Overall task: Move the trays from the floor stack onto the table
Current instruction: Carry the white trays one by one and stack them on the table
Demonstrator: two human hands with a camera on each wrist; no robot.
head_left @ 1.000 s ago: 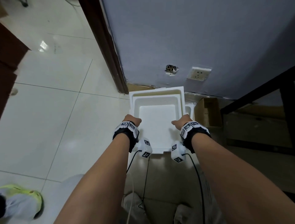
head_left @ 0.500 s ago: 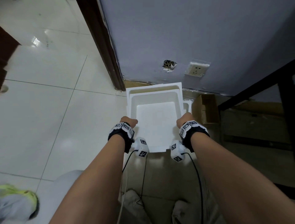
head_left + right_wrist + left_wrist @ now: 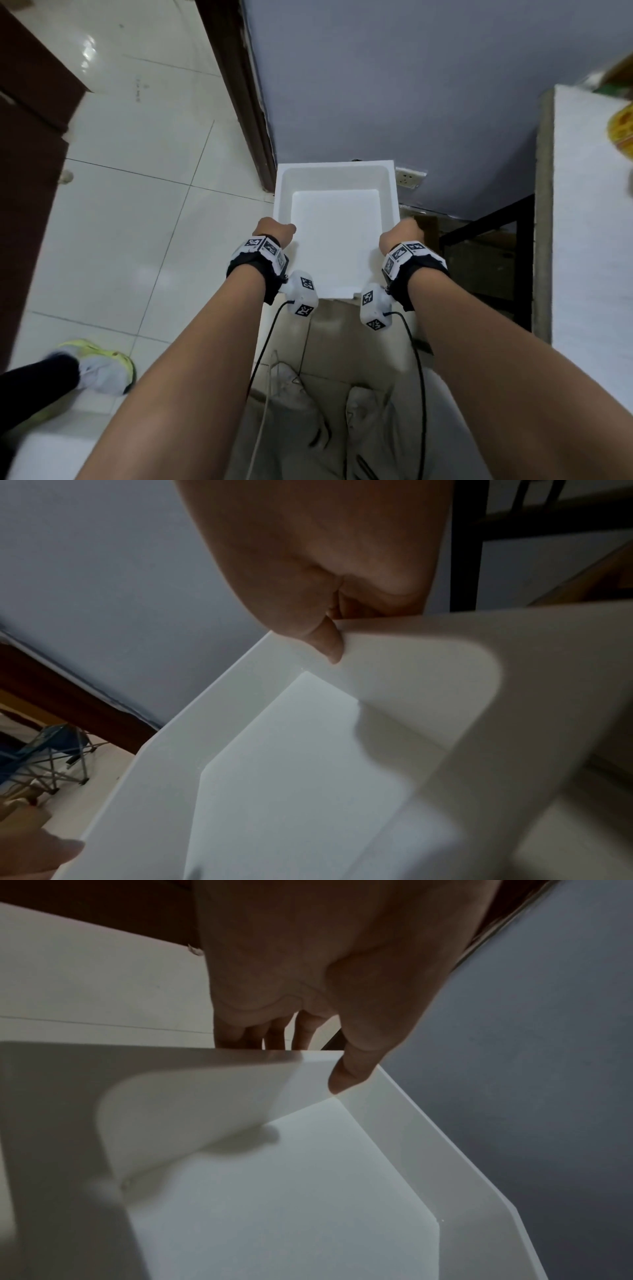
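Two hands grip one white tray (image 3: pixel 337 240) held in the air: left hand (image 3: pixel 274 231) at its 9 o'clock rim, right hand (image 3: pixel 399 234) at 3 o'clock. Table (image 3: pixel 589 212) stands at 3 o'clock.

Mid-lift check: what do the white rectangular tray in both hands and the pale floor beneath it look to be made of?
White rectangular tray: likely rigid plastic or foam; matte, uniform white, thin walls, rounded inner corners. Both hands, left and right, grip its side walls. Pale floor: glazed ceramic tile, glossy, with reflections and straight grout lines.
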